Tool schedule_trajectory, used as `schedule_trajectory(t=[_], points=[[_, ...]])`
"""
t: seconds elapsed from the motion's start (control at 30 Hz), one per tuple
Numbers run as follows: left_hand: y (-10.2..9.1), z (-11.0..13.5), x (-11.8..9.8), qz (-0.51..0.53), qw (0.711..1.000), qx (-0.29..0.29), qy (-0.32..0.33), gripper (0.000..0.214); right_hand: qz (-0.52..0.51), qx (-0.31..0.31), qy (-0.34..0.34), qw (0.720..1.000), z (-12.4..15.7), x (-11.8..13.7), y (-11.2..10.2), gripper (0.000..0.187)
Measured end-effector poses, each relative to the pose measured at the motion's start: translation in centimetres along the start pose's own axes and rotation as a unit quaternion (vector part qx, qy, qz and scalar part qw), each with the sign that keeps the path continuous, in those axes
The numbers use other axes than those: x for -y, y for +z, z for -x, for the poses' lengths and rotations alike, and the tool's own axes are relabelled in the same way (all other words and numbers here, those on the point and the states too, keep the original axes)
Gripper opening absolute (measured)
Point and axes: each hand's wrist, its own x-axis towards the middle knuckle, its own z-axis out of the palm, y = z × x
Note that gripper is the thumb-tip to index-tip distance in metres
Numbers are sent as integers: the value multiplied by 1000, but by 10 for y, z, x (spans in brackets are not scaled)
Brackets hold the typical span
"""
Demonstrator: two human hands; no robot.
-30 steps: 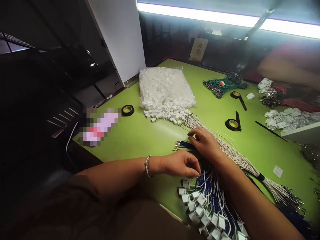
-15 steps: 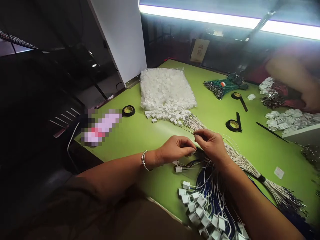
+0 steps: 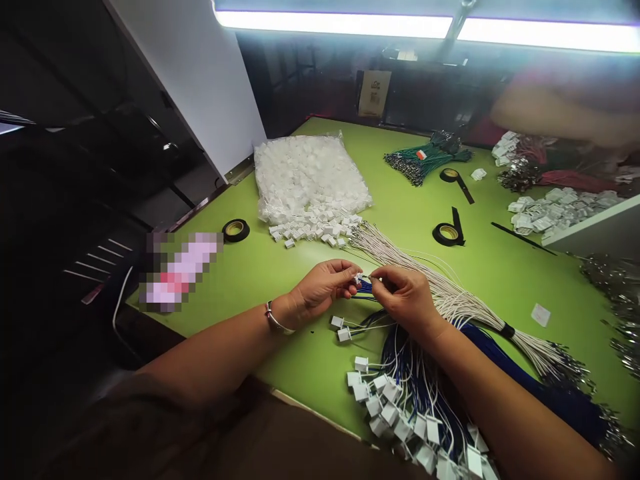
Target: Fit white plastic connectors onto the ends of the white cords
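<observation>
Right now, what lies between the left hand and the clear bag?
Head view: loose white connectors by the clear bag, then green tabletop nearer the left hand.

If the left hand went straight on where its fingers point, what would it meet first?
Probably the thin wire end pinched by the right hand, just beyond the white connector in the left hand; depth is unclear from this view.
</observation>
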Motion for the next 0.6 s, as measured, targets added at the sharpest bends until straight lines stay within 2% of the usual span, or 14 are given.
schedule_trajectory(t=[0.2, 0.33, 0.5, 0.6], points=[[-2, 0, 0, -26, 999, 4, -23, 33, 93, -14, -29, 995, 2, 4, 1, 13], [1, 2, 0, -48, 999, 9, -13, 35, 148, -16, -41, 988, 5, 7, 4, 16], [3, 2, 1, -64, 998, 22, 10, 35, 75, 25, -37, 996, 6, 5, 7, 16], [3, 2, 1, -60, 998, 28, 8, 34, 28, 47, -12, 998, 4, 4, 3, 15]])
